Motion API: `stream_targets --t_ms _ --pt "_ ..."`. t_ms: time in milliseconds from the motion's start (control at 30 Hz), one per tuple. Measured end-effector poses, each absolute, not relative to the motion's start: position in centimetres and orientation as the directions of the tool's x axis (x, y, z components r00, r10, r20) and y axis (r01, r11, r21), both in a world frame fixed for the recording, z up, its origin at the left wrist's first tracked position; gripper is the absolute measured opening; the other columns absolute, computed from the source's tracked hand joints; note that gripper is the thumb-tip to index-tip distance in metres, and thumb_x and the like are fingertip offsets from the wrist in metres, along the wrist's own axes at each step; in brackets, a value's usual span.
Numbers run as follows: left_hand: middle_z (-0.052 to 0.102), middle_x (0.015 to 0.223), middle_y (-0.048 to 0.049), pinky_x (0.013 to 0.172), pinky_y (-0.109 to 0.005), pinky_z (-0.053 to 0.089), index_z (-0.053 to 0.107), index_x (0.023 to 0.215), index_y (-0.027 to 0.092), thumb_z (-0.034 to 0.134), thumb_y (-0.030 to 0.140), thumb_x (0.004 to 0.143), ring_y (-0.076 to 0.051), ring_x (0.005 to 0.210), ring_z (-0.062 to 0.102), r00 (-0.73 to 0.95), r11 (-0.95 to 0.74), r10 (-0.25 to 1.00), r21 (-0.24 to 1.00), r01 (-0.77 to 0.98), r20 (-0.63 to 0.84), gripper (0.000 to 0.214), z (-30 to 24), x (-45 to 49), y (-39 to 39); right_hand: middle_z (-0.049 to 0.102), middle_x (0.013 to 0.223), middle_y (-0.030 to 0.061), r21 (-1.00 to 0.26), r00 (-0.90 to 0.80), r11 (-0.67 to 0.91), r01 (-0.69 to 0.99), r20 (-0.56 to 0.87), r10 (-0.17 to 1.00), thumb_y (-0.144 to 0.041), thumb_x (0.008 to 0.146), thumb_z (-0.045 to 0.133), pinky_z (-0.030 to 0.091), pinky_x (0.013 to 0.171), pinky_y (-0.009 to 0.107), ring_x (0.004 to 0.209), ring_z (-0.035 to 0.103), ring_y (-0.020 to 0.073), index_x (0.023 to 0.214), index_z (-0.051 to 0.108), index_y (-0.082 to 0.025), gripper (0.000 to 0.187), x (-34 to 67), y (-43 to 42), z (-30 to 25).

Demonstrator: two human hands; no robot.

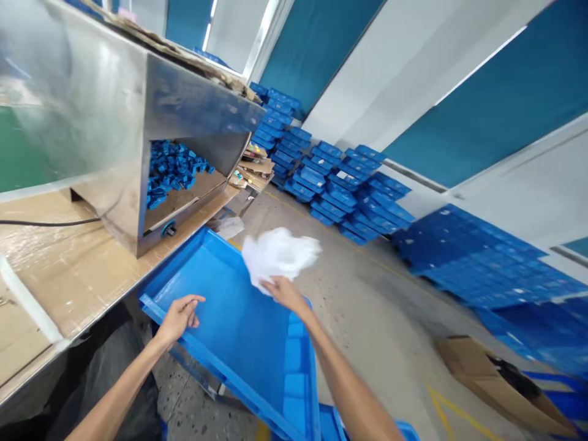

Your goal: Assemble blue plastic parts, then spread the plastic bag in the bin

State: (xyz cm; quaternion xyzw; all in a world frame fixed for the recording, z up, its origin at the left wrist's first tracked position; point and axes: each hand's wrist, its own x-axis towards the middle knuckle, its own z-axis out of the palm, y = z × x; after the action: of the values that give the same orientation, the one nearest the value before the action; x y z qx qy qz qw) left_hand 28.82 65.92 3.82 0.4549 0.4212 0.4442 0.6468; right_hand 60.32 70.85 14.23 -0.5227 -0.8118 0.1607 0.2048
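My right hand [285,292] grips a crumpled white plastic bag [277,253] held up over the far rim of a shallow blue plastic tray [239,331]. My left hand [180,315] rests on the tray's near left rim, fingers curled loosely over the edge. The tray is tilted and bare inside. Behind it a metal hopper [114,122] stands on the cardboard-covered bench [68,269], with several small blue plastic parts [172,168] heaped in its open mouth.
Stacks of blue trays [340,184] line the wall on the concrete floor, with more blue trays [482,257] at right. A flattened cardboard box [491,373] lies at lower right. A black cable [46,223] runs across the bench. Another blue tray edge [340,425] shows below.
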Motion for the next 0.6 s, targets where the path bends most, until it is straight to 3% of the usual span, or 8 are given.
stream_targets --t_ms 167,300,400,500,600 --pt "0.038 0.047 0.009 0.052 -0.029 0.044 0.073 0.115 0.008 0.049 0.068 0.089 -0.014 0.044 0.044 0.222 0.106 0.971 0.993 -0.054 -0.092 0.07 2.8 26.9 65.5 0.065 0.078 -0.0009 -0.595 -0.343 0.171 0.785 -0.188 0.92 -0.054 0.103 0.052 0.051 0.058 0.025 0.062 0.061 0.0119 0.094 0.067 -0.013 0.045 58.2 71.2 12.2" --pt "0.039 0.051 0.0076 0.053 -0.029 0.043 0.056 0.142 0.007 0.026 0.054 0.102 -0.017 0.046 0.047 0.26 -0.024 0.966 0.992 0.126 -0.01 0.068 5.3 26.8 65.9 0.061 0.069 -0.0014 -0.619 -0.407 0.113 0.778 -0.358 0.84 -0.064 0.097 0.054 0.041 0.053 0.023 0.056 0.051 0.0106 0.088 0.07 -0.014 0.053 57.5 70.3 15.2" --pt "0.051 0.056 0.0041 0.066 -0.031 0.047 0.044 0.154 0.019 0.044 0.041 0.101 -0.021 0.057 0.057 0.364 -0.213 0.927 0.929 0.303 0.094 0.057 8.8 28.2 66.0 0.058 0.064 -0.0021 -0.613 -0.453 0.115 0.781 -0.43 0.781 -0.063 0.09 0.061 0.036 0.053 0.023 0.058 0.047 0.0106 0.08 0.072 -0.015 0.05 56.1 69.1 17.6" --pt "0.066 0.068 -0.0036 0.082 -0.039 0.05 0.05 0.151 0.027 0.063 0.023 0.089 -0.029 0.077 0.069 0.484 -0.4 0.862 0.788 0.467 0.151 0.063 12.0 30.1 66.3 0.06 0.065 -0.0026 -0.608 -0.485 0.125 0.784 -0.475 0.734 -0.055 0.086 0.068 0.034 0.054 0.022 0.06 0.048 0.0111 0.078 0.073 -0.015 0.042 54.5 68.0 18.8" --pt "0.075 0.088 -0.0122 0.084 -0.043 0.053 0.065 0.136 0.028 0.061 0.017 0.089 -0.035 0.091 0.073 0.576 -0.521 0.804 0.643 0.561 0.148 0.048 14.0 31.5 67.0 0.066 0.071 -0.0017 -0.592 -0.477 0.114 0.798 -0.506 0.719 -0.052 0.082 0.073 0.036 0.053 0.022 0.062 0.054 0.013 0.083 0.075 -0.015 0.037 54.1 67.4 19.1"
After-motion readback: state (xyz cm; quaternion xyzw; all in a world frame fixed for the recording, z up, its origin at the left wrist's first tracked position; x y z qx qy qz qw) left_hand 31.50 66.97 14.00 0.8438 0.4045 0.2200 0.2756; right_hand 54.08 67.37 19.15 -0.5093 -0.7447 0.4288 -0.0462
